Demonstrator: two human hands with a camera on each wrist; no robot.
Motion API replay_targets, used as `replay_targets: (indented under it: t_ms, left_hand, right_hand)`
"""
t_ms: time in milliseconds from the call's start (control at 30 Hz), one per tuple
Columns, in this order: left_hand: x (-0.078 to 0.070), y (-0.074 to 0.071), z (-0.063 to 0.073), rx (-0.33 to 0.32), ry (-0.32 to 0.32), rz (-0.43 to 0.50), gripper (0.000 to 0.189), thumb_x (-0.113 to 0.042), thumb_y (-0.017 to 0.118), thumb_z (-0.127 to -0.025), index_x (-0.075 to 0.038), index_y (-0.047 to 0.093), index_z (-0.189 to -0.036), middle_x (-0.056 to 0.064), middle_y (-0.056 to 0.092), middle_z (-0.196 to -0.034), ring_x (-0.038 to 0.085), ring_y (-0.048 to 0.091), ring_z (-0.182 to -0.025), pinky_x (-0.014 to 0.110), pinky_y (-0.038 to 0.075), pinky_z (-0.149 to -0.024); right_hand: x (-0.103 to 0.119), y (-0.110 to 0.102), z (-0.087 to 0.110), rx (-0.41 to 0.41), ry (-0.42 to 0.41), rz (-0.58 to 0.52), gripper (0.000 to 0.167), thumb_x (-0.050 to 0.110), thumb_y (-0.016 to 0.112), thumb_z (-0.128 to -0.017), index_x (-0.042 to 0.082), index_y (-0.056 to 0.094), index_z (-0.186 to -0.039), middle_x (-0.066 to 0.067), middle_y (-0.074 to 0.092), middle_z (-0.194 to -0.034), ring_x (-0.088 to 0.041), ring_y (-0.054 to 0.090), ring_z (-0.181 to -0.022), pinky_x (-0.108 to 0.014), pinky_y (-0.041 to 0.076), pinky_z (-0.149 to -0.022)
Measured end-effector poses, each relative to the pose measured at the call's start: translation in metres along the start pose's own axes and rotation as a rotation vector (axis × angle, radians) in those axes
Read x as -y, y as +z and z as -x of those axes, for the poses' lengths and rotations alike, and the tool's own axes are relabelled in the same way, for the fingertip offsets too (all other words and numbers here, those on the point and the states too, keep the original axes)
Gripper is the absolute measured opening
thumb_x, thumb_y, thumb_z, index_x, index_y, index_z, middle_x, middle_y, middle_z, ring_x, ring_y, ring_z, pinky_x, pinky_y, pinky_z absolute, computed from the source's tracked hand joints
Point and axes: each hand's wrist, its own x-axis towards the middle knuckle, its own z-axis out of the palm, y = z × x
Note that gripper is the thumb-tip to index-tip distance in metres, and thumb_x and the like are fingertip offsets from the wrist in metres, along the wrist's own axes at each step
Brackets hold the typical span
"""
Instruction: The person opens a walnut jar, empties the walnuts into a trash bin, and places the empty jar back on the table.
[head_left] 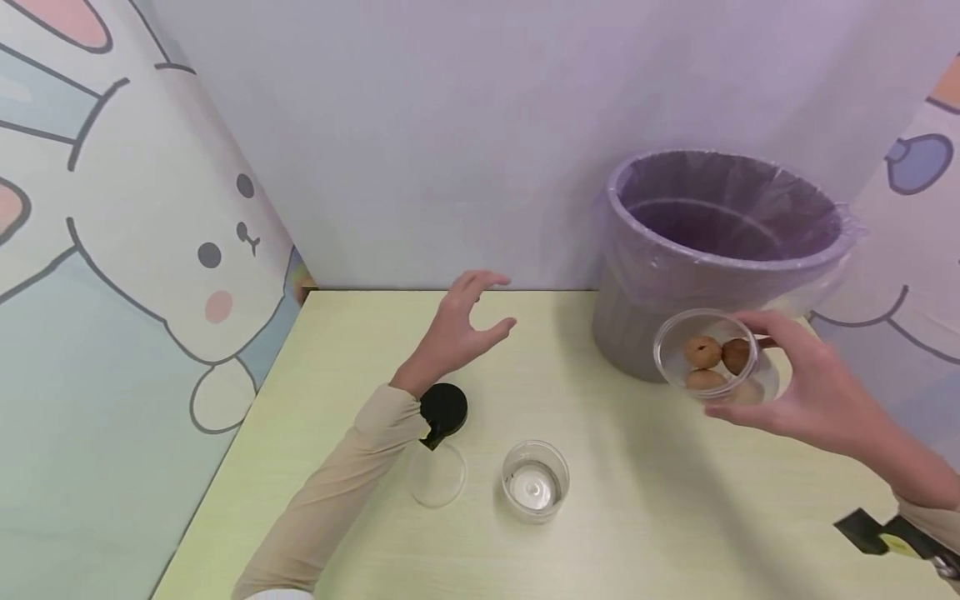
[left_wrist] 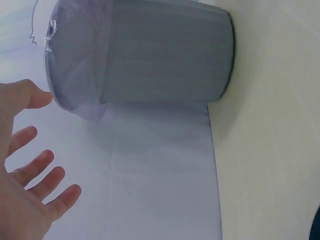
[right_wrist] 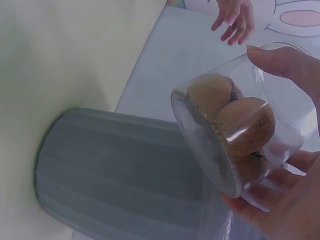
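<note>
My right hand grips a clear jar round its side, thumb on one side and fingers on the other. The jar is tilted, and its open mouth faces me in the head view. Several round brown, wrinkle-ended pieces lie inside, with small crumbs near the base. In the head view the jar overlaps the lower front of a grey bin. My left hand hangs over the far part of the table, holding nothing, thumb and fingers spread apart.
A purple-tinted liner covers the bin's rim. On the pale yellow table stand another clear jar, a black round lid partly behind my left wrist, and a thin clear ring. A pale wall rises behind.
</note>
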Motion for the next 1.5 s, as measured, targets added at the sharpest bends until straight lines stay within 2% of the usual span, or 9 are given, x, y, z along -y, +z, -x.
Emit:
replay_targets:
  t_ms: [200,467,567,700,933,1267,1367,1500]
  left_hand:
    - [-0.011,0.004,-0.015,-0.007,0.035,0.009,0.045,-0.023,0.071,-0.083,-0.017,0.056,-0.125,-0.003,0.051,-0.126,0.011,0.042,-0.119,0.032,0.040,-0.093]
    - [-0.021,0.011,-0.032,-0.034,0.068,0.038,0.045,-0.021,0.072,-0.081,-0.014,0.056,-0.123,0.000,0.051,-0.124,0.013,0.045,-0.114,0.029,0.043,-0.087]
    - [-0.024,0.014,-0.039,-0.052,0.100,0.050,0.045,-0.020,0.072,-0.081,-0.013,0.056,-0.123,0.001,0.052,-0.123,0.014,0.046,-0.112,0.028,0.043,-0.087]
    - [-0.028,0.020,-0.048,-0.081,0.152,0.052,0.044,-0.018,0.072,-0.080,-0.011,0.057,-0.121,0.002,0.053,-0.121,0.013,0.045,-0.115,0.027,0.041,-0.088]
    - [-0.032,0.029,-0.061,-0.146,0.199,0.058,0.043,-0.017,0.073,-0.079,-0.009,0.058,-0.119,0.005,0.053,-0.120,0.015,0.045,-0.116,0.028,0.041,-0.089]
    - [-0.036,0.037,-0.071,-0.213,0.269,0.064,0.039,-0.018,0.073,-0.080,-0.007,0.060,-0.115,0.007,0.054,-0.118,0.017,0.045,-0.117,0.028,0.035,-0.100]
    - [-0.041,0.041,-0.076,-0.232,0.294,0.075,0.037,-0.018,0.072,-0.081,-0.007,0.060,-0.115,0.008,0.053,-0.118,0.017,0.045,-0.117,0.027,0.035,-0.100]
    - [-0.047,0.048,-0.083,-0.257,0.322,0.102,0.036,-0.019,0.072,-0.082,-0.006,0.061,-0.114,0.008,0.054,-0.117,0.016,0.045,-0.116,0.026,0.034,-0.100]
  right_hand:
    - [-0.002,-0.011,-0.003,0.002,-0.038,-0.005,0.100,0.010,0.097,-0.031,0.003,0.056,-0.122,0.000,0.059,-0.107,0.001,0.049,-0.090,-0.008,0.033,-0.080]
    - [-0.003,-0.026,-0.003,-0.017,0.001,0.041,0.099,0.009,0.097,-0.030,0.006,0.058,-0.121,0.007,0.059,-0.104,0.002,0.046,-0.088,-0.009,0.030,-0.076]
    - [-0.004,-0.032,-0.003,-0.031,0.029,0.077,0.102,0.011,0.097,-0.030,0.007,0.057,-0.124,0.013,0.056,-0.105,0.008,0.044,-0.088,-0.012,0.029,-0.073]
    - [-0.007,-0.038,-0.003,-0.045,0.041,0.110,0.105,0.013,0.097,-0.027,0.005,0.056,-0.124,0.023,0.050,-0.108,0.014,0.041,-0.092,-0.009,0.027,-0.074]
    - [-0.010,-0.052,-0.010,-0.077,-0.033,0.109,0.108,0.003,0.094,-0.022,-0.003,0.054,-0.122,0.030,0.048,-0.109,0.014,0.042,-0.094,-0.002,0.027,-0.079]
    - [-0.020,-0.070,-0.015,-0.141,-0.045,0.146,0.115,0.001,0.092,-0.014,-0.009,0.053,-0.122,0.033,0.044,-0.111,0.016,0.040,-0.095,-0.004,0.027,-0.080]
    - [-0.023,-0.075,-0.016,-0.173,-0.011,0.148,0.118,-0.001,0.092,-0.013,-0.004,0.054,-0.125,0.034,0.044,-0.112,0.017,0.040,-0.096,-0.003,0.026,-0.083]
    - [-0.031,-0.082,-0.016,-0.208,0.061,0.172,0.125,0.005,0.094,-0.015,0.006,0.052,-0.133,0.032,0.042,-0.113,0.019,0.036,-0.097,-0.004,0.024,-0.085]
